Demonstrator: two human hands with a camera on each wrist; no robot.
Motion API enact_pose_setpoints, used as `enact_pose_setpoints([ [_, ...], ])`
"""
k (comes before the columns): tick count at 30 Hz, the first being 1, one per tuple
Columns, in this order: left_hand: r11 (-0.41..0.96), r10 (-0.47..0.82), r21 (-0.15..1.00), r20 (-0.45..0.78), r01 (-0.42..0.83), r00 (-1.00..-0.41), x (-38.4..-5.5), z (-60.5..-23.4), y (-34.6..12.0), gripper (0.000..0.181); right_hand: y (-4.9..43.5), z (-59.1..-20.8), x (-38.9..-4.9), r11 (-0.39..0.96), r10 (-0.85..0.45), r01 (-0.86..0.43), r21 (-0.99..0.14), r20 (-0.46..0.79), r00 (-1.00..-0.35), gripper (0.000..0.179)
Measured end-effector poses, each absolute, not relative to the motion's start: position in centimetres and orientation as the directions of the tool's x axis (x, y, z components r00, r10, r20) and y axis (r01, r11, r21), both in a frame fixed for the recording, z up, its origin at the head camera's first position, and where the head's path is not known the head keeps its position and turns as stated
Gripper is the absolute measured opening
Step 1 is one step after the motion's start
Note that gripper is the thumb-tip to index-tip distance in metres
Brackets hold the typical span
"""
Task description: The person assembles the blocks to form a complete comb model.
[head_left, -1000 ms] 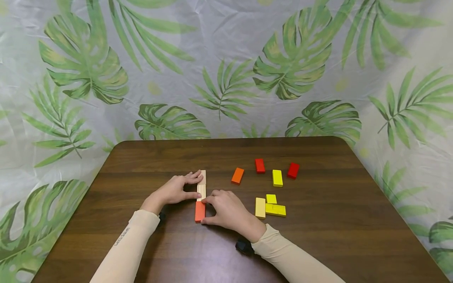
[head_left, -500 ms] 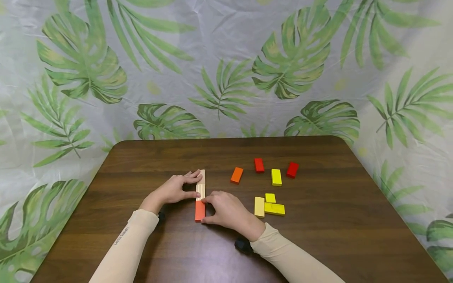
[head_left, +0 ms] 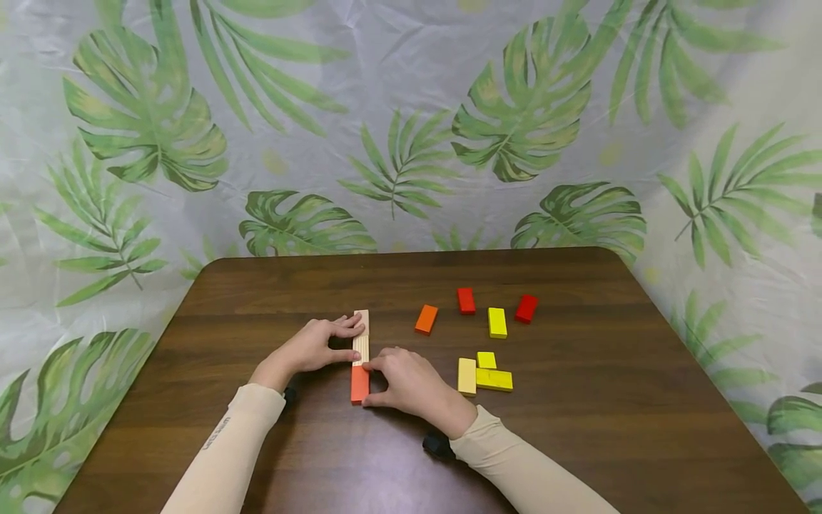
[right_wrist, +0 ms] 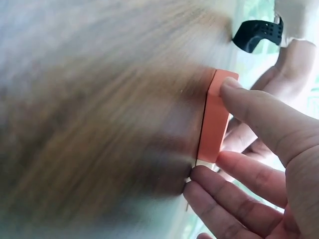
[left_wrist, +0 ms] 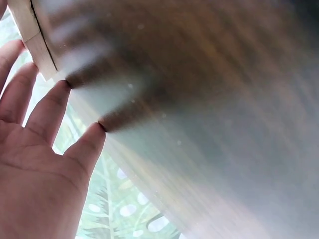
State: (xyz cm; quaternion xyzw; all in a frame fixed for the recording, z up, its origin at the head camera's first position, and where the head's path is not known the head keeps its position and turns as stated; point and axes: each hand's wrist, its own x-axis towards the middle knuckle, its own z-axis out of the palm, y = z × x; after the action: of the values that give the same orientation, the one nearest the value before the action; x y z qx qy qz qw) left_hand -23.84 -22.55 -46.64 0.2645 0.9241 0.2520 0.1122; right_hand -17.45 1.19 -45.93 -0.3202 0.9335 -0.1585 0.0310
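Observation:
A pale wooden block (head_left: 365, 319), a striped wooden block (head_left: 363, 346) and a coral-red block (head_left: 360, 385) lie end to end in a straight row. My left hand (head_left: 308, 347) rests at the row's left side, fingertips on the pale block and thumb against the striped one. In the left wrist view its fingers (left_wrist: 49, 112) look extended, and some tips touch the table. My right hand (head_left: 414, 385) pinches the coral-red block between thumb and index finger. Its thumb (right_wrist: 251, 102) sits at the block's near end in the right wrist view.
Right of the row lie an orange block (head_left: 427, 319), two red blocks (head_left: 466, 300), a yellow block (head_left: 497, 323), a cream block (head_left: 467, 377), a small yellow block (head_left: 486, 360) and a longer yellow block (head_left: 494, 380). The brown table (head_left: 578, 442) meets a leaf-patterned cloth behind.
Both hands keep their hold and the row keeps its shape. The whole head view has shifted slightly; no block has visibly moved on the table.

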Motion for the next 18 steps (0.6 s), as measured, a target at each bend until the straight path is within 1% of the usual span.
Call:
enact_pose_setpoints([
  [4, 0.725, 0.553, 0.528, -0.062, 0.442, -0.831, -23.76, -46.63, -22.57, 0.062, 1.14, -45.98, -17.33, 0.748, -0.606, -0.587, -0.309, 0.044, -0.794, 0.057],
  [8, 0.711, 0.566, 0.545, -0.067, 0.445, -0.821, -23.73, -46.47, -22.57, 0.064, 1.18, -46.00, -17.32, 0.753, -0.601, -0.584, -0.302, 0.042, -0.798, 0.058],
  [12, 0.699, 0.571, 0.573, -0.088, 0.427, -0.816, -23.59, -46.42, -22.68, 0.070, 1.14, -46.09, -17.24, 0.754, -0.605, -0.587, -0.296, 0.038, -0.796, 0.057],
  [18, 0.696, 0.564, 0.597, -0.112, 0.398, -0.819, -23.34, -46.38, -22.65, 0.086, 1.15, -46.06, -17.21, 0.749, -0.613, -0.598, -0.284, 0.046, -0.789, 0.053],
])
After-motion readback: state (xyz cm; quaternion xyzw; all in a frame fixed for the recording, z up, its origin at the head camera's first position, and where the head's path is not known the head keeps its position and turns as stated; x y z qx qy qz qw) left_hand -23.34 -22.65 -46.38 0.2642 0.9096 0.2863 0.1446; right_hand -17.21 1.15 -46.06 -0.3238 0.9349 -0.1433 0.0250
